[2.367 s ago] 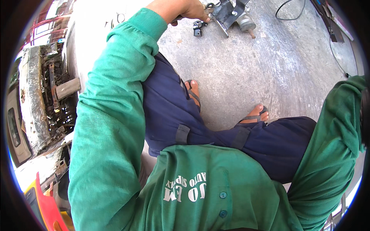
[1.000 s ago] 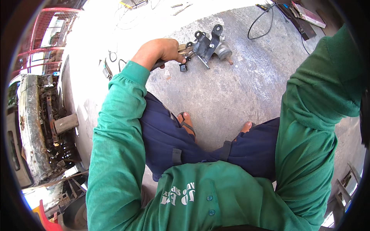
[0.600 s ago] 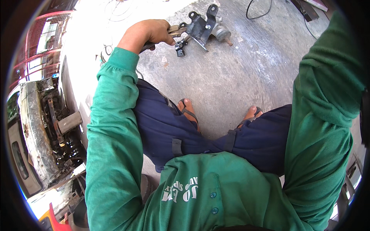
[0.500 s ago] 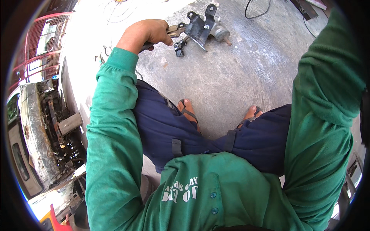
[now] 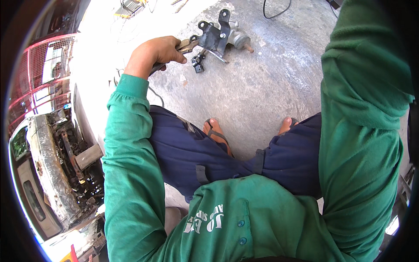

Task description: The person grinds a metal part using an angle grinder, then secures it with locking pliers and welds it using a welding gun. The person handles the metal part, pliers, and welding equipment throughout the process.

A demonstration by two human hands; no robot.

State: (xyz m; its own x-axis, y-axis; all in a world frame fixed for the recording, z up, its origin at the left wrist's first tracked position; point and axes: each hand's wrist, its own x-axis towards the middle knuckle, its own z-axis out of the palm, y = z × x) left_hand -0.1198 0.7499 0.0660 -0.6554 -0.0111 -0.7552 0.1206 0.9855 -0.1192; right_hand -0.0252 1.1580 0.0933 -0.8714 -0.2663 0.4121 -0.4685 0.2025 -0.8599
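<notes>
My left hand (image 5: 160, 53) is closed on a pliers-like tool (image 5: 187, 45) with dark handles and brownish jaws; its tip meets a black metal bracket (image 5: 209, 41) with bolt holes. The bracket lies on the concrete with a grey cylindrical metal part (image 5: 241, 42) behind it, which has a rusty stub. A small black fitting (image 5: 196, 65) sits just below the bracket, right of my hand. My right hand is out of view; its green sleeve (image 5: 362, 87) runs up past the upper right edge.
A stripped, rusty vehicle front (image 5: 52, 170) and red mesh panels (image 5: 46, 70) stand on the left. A black cable (image 5: 277, 13) curves across the floor (image 5: 270, 78) at upper right; tools (image 5: 131, 8) lie at the far top. My sandalled feet rest between the bracket and my legs.
My right arm is raised higher than 2.4 seconds ago. The view has shifted several times; in the last half second the parts moved slightly down-left in it, my left hand staying on the tool.
</notes>
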